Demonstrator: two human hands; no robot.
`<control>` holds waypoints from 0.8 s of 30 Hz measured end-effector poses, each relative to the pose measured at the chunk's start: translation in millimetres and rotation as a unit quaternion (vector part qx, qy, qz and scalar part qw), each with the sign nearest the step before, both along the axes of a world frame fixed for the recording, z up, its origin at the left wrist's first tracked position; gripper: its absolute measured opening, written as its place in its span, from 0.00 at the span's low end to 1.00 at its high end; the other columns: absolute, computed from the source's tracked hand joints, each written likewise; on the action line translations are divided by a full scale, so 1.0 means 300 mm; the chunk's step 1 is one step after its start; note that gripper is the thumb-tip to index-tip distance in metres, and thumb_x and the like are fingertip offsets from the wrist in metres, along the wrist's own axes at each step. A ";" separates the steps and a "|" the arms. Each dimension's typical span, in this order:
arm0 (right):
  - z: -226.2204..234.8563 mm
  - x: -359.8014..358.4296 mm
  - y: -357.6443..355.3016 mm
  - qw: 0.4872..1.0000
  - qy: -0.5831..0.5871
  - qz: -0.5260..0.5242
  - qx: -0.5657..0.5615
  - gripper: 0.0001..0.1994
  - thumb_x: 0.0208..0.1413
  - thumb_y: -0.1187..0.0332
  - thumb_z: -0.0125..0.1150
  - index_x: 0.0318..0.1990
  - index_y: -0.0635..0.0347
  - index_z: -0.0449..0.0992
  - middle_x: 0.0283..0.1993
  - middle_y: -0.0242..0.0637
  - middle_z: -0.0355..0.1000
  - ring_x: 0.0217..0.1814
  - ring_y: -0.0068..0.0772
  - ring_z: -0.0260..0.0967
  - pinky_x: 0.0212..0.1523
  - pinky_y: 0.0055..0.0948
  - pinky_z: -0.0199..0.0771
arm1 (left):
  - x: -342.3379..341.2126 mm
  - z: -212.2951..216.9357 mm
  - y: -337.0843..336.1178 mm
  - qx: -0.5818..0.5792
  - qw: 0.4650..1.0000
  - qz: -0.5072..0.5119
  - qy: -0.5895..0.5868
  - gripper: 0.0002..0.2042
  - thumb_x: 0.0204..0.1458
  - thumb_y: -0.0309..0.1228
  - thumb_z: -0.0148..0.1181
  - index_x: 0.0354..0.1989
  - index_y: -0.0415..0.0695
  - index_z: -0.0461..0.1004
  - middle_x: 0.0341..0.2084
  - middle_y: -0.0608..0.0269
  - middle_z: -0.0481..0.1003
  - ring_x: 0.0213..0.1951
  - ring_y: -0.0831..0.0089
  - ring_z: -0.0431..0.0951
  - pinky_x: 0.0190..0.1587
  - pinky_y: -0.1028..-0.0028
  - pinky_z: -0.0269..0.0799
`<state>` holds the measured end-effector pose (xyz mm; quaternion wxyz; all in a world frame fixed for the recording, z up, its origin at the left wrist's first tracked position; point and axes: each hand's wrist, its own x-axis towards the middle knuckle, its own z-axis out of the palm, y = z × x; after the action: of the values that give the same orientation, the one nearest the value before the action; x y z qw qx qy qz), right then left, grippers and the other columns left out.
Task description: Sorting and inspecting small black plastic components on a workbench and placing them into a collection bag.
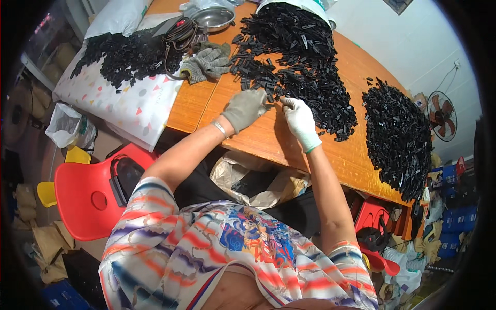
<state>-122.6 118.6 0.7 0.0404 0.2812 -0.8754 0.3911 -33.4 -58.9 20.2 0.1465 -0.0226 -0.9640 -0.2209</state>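
Left hand (244,108), grey glove, and right hand (299,121), white glove: both pinch small black plastic part (275,101) at near edge of centre pile (305,62). Keep your fingertips tight, one piece only. Orange wooden counter (268,139); second pile (398,137) right, spare gloves (206,63), red chair (90,194), fan (442,114).

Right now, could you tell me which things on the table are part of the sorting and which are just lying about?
In use:
left hand and right hand, both gloved, at the middle pile
middle pile of black parts
right pile
bag on the lap

Lying about:
spare gloves
metal bowl
cables
red chair
fan
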 end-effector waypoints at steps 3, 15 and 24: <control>-0.004 -0.009 0.021 0.989 -0.126 0.005 -0.074 0.10 0.54 0.70 0.58 0.42 0.59 0.80 0.38 0.44 0.77 0.40 0.36 0.75 0.43 0.29 0.72 | -0.033 -0.112 -0.003 0.221 0.974 -0.016 0.041 0.12 0.52 0.29 0.61 0.42 0.38 0.69 0.29 0.60 0.74 0.28 0.69 0.74 0.31 0.70 0.70; 0.239 0.207 -0.016 0.919 -0.224 0.013 -0.323 0.12 0.58 0.69 0.58 0.47 0.63 0.75 0.31 0.27 0.73 0.26 0.15 0.67 0.26 0.16 0.66 | 0.093 0.066 0.134 0.650 0.757 -0.049 -0.045 0.12 0.64 0.35 0.45 0.47 0.39 0.64 0.23 0.69 0.69 0.20 0.86 0.65 0.22 0.85 0.61; 0.268 0.252 -0.038 0.933 -0.193 -0.010 -0.302 0.11 0.57 0.71 0.58 0.46 0.66 0.75 0.37 0.35 0.76 0.28 0.17 0.69 0.29 0.16 0.70 | 0.124 0.085 0.149 0.645 0.761 -0.053 -0.029 0.11 0.63 0.32 0.46 0.47 0.39 0.63 0.22 0.68 0.69 0.17 0.87 0.62 0.19 0.85 0.57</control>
<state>-47.0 107.1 80.9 -0.0423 0.1656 -0.7097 0.6835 3.8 -14.2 45.7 0.0867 0.0323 -0.5944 -0.7988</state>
